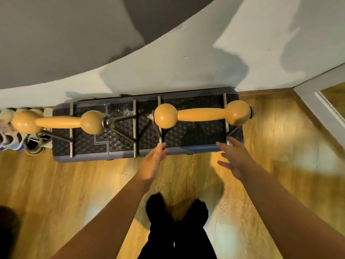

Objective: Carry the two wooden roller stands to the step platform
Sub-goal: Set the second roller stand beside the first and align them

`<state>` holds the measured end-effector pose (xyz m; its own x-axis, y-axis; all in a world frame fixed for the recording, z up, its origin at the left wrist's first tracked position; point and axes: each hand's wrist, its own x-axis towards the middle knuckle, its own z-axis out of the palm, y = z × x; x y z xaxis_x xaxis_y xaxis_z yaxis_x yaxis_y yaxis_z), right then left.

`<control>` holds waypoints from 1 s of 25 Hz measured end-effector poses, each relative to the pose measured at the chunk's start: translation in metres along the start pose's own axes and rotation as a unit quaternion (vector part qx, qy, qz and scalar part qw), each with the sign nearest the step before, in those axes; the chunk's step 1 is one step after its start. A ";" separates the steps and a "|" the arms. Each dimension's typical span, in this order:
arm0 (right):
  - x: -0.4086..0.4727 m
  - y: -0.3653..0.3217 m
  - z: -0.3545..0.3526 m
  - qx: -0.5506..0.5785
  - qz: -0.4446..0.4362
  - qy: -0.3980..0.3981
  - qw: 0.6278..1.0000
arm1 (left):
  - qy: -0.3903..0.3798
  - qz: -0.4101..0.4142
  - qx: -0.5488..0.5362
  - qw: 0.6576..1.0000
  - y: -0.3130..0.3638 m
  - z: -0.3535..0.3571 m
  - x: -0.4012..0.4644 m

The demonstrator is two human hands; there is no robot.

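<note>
Head view: both 2 roller stands are sitting on the step platform (196,148), the right stand (202,114) just beyond both hands. Left hand (152,161) and right hand (234,156) are hovering open, empty. Best: checking its feet are resting fully on the platform.

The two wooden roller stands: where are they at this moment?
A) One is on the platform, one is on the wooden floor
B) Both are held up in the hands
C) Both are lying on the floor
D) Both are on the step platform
D: the left roller stand and the right roller stand both rest with their metal feet on the step platform, and both hands are open.
</note>
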<state>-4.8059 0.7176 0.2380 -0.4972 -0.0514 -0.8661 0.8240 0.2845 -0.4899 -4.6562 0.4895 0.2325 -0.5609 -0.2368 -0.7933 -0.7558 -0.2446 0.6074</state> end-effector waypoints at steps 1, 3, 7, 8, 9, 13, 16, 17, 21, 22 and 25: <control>-0.017 -0.004 0.003 -0.015 -0.009 -0.016 1.000 | 0.015 0.019 0.011 1.000 0.007 0.000 -0.017; -0.050 -0.016 0.011 -0.074 -0.070 -0.051 0.994 | 0.041 0.066 0.034 0.996 0.024 -0.003 -0.050; -0.112 -0.035 0.024 -0.189 -0.230 -0.102 0.949 | 0.051 0.151 0.109 0.981 0.050 -0.028 -0.106; -0.125 -0.042 0.028 -0.222 -0.262 -0.106 0.933 | 0.061 0.157 0.123 0.978 0.054 -0.040 -0.118; -0.136 -0.049 0.033 -0.253 -0.285 -0.109 0.918 | 0.069 0.152 0.135 0.977 0.056 -0.053 -0.128; -0.157 -0.077 0.053 -0.301 -0.282 -0.081 0.907 | 0.083 0.129 0.141 0.978 0.062 -0.109 -0.146; -0.155 -0.091 0.074 -0.322 -0.285 -0.053 0.901 | 0.080 0.124 0.151 0.977 0.068 -0.151 -0.142; -0.153 -0.093 0.083 -0.333 -0.285 -0.045 0.898 | 0.080 0.129 0.158 0.976 0.069 -0.166 -0.139; -0.157 -0.083 0.126 -0.379 -0.289 -0.028 0.879 | 0.086 0.150 0.184 0.968 0.083 -0.220 -0.136; -0.159 -0.080 0.136 -0.397 -0.294 -0.027 0.869 | 0.084 0.154 0.192 0.965 0.087 -0.231 -0.135; -0.157 -0.081 0.153 -0.450 -0.329 -0.038 0.829 | 0.075 0.149 0.213 0.963 0.095 -0.258 -0.132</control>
<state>-4.7528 0.5563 0.3986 -0.7117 -0.5295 -0.4616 -0.1720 0.7685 -0.6163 -4.5667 0.2547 0.4054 -0.7433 -0.3772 -0.5524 -0.6568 0.2551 0.7096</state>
